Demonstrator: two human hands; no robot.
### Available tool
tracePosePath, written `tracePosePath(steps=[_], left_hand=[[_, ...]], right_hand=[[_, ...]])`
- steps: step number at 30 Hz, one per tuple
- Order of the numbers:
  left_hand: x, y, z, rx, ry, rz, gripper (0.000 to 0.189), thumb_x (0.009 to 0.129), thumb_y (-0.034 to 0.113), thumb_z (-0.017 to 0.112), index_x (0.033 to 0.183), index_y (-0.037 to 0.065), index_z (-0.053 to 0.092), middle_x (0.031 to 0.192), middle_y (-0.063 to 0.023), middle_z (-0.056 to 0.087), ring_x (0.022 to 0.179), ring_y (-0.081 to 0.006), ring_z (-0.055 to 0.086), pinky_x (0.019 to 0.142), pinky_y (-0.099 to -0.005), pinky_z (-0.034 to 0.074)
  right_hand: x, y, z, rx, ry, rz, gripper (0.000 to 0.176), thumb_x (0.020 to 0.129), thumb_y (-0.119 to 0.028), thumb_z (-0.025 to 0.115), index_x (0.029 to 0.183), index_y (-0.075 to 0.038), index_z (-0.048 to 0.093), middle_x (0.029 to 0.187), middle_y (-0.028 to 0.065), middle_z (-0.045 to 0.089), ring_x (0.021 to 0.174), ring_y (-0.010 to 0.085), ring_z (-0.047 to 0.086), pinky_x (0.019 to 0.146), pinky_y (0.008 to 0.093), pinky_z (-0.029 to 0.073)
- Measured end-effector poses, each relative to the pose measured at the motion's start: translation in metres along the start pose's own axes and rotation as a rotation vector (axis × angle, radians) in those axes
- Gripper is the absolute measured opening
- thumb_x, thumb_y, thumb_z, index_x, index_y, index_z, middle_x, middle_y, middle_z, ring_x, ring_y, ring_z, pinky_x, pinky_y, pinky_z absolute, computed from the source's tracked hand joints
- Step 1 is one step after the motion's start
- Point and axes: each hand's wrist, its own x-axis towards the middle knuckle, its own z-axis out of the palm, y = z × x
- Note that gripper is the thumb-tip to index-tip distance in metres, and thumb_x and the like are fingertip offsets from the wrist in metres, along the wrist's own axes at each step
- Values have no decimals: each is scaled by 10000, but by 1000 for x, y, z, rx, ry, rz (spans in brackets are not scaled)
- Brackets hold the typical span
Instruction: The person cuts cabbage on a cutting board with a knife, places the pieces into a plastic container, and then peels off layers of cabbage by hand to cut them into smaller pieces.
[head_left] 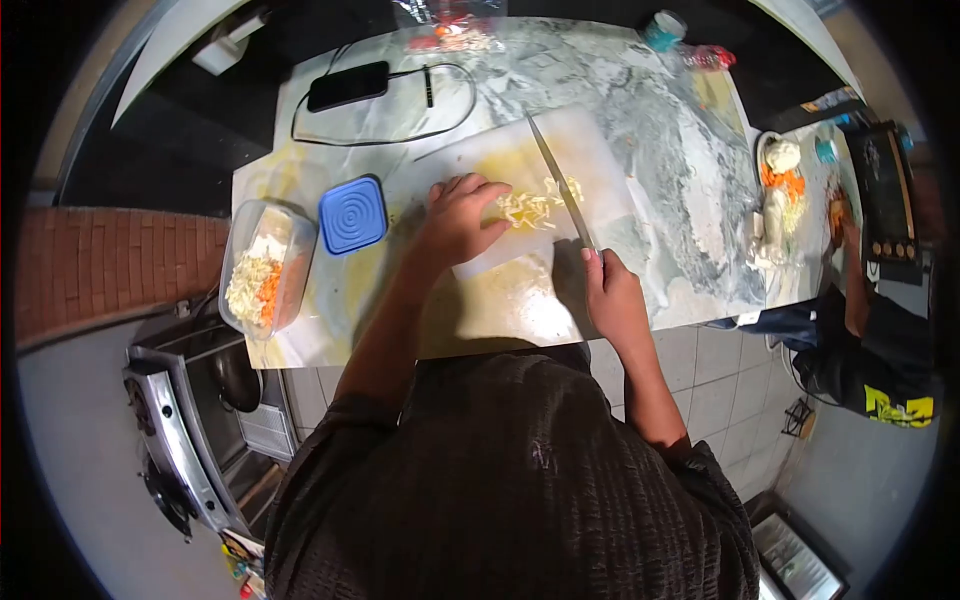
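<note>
My right hand (pixel 614 292) is wrapped round the handle of a kitchen knife (pixel 556 172), whose long blade points away from me across a white cutting board (pixel 598 150). A small heap of pale, chopped strips (pixel 524 210) lies on the board, with a few pieces against the blade. My left hand (pixel 460 218) rests on the board at the left of the heap, thumb and fingers apart around its edge. Left of the board are a square blue lid (pixel 352 215) and a clear plastic container (pixel 312 238) holding pale shreds and chopped orange pieces.
A black phone (pixel 348 87) with a looped cable lies at the back left. Plastic bags and a teal-capped jar (pixel 664 31) stand along the far edge. On the right, another person's arm (pixel 856 280) reaches over a counter beside a plate of vegetables (pixel 764 150). A stove (pixel 175 440) stands lower left.
</note>
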Motion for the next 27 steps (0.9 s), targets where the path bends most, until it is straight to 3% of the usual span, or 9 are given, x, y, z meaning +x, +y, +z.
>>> tracePosePath(steps=[4,7,14,16,23,27], left_hand=[[18,14,21,34,-17,107,498,744,315,759,1202,160,642,1116,-45,575,1125,-244,499,970,-422,330],[26,29,30,41,9,103,592,760,326,762,1303,171,584,1207,-75,540,1187,-262,459,985,-421,317],[46,36,42,78,-11,131,682,751,385,769,1351,158,540,1252,-84,521,1210,-273,438,1015,-435,302],[53,35,50,114,21,119,655,758,384,756,1317,107,556,1251,-90,520,1207,-272,430,1023,-432,296],[66,43,76,108,100,90,612,752,419,776,1257,114,613,1145,-64,583,1161,-268,479,1007,-431,305],[67,46,75,117,91,87,475,761,375,769,1163,142,673,1107,-34,576,1133,-229,478,985,-424,307]], right_hand=[[-5,12,-7,-1,37,56,461,1025,-364,479,800,37,512,615,252,534,539,425,500,533,452,398],[-7,19,-10,-1,64,79,465,1026,-367,479,799,37,511,617,251,533,536,416,495,534,449,398],[-9,27,-19,19,93,136,479,1027,-377,475,792,39,511,621,249,539,532,401,498,538,446,406],[-10,30,-22,22,116,136,482,1026,-379,476,790,39,511,620,248,540,529,397,500,538,444,408],[-16,47,-29,27,173,164,496,1025,-388,477,773,38,515,621,240,546,528,373,518,544,435,416],[-18,49,-34,26,171,185,495,1024,-388,477,774,37,518,617,236,545,528,375,517,544,434,415]])
